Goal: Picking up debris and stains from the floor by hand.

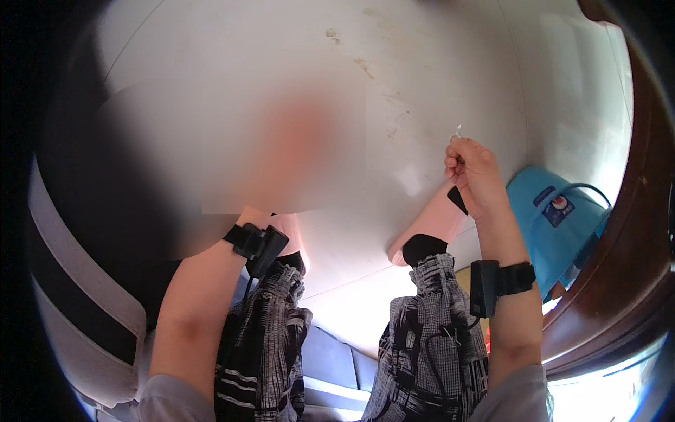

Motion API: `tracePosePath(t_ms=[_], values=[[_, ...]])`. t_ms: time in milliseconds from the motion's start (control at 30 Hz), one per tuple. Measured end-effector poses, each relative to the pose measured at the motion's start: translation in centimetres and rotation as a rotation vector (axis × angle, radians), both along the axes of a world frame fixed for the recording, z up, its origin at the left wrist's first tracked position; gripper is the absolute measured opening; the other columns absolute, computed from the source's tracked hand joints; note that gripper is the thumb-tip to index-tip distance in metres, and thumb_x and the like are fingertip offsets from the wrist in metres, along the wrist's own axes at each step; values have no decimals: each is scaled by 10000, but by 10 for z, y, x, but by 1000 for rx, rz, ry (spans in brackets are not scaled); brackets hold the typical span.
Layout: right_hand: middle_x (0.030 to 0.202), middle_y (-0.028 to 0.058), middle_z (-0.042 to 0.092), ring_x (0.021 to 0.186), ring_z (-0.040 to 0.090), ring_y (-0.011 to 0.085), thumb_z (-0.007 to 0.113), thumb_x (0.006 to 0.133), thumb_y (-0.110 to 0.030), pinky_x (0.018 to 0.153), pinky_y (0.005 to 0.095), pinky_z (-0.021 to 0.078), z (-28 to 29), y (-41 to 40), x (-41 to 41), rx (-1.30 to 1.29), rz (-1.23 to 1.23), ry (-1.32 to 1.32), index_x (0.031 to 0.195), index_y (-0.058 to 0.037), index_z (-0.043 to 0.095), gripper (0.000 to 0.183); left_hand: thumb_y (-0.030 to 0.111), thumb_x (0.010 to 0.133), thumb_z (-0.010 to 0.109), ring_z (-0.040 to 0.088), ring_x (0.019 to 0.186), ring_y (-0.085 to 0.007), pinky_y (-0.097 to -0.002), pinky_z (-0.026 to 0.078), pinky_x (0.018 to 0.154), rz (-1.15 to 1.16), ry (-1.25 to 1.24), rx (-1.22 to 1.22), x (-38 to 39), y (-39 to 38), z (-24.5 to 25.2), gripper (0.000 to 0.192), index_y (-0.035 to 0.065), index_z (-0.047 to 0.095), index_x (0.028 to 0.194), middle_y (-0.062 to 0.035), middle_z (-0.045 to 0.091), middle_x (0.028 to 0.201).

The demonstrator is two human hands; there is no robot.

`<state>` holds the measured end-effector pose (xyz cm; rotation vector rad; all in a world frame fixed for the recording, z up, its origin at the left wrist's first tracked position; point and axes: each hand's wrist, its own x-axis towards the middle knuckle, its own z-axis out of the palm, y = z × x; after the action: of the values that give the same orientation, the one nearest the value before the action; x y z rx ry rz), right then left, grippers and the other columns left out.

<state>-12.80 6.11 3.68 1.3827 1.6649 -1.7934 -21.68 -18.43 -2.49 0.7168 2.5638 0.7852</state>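
Observation:
My right hand [468, 163] is raised over the pale floor, its fingers curled. A small, thin whitish piece [457, 130] is pinched between the thumb and forefinger and sticks up past them; what it is I cannot make out. My left hand [303, 132] reaches forward over the floor, but a heavy blur covers it. Whether it holds anything is hidden. Each forearm wears a black strap with a small black device, the left one [261, 248] near the wrist and the right one [493, 287] farther up.
A blue plastic bucket [553, 221] with a handle and a label stands at the right, beside a dark brown wooden furniture edge [633, 295]. Grey-and-black upholstery [87, 316] lies at the left. My feet in pink shoes [432, 221] rest on the floor [448, 63], which has brownish smudges.

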Motion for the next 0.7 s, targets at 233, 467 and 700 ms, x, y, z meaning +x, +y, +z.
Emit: tracePosePath(t_ms=[233, 467, 700], values=[[673, 7, 494, 583, 455, 88, 558, 836, -151, 543, 239, 394, 53, 4, 23, -230, -317, 35, 729, -64, 503, 149, 43, 775, 577, 508, 959, -172, -444, 252, 940, -35, 3, 70, 8, 7, 21, 231, 167, 560, 969, 0, 527, 968], [669, -2, 463, 594, 453, 87, 536, 859, -132, 549, 247, 397, 123, -12, 79, -354, -426, 46, 738, -74, 471, 148, 23, 768, 571, 528, 893, -174, -473, 241, 947, -101, 64, 196, 20, 5, 40, 235, 173, 567, 948, -16, 513, 941], [693, 3, 441, 636, 453, 100, 521, 881, -135, 595, 244, 411, 203, -19, 126, -309, -441, 17, 774, -61, 486, 135, 67, 787, 585, 543, 823, -168, -429, 278, 928, -184, 156, 171, 21, 10, 52, 198, 160, 562, 960, -7, 520, 976]])
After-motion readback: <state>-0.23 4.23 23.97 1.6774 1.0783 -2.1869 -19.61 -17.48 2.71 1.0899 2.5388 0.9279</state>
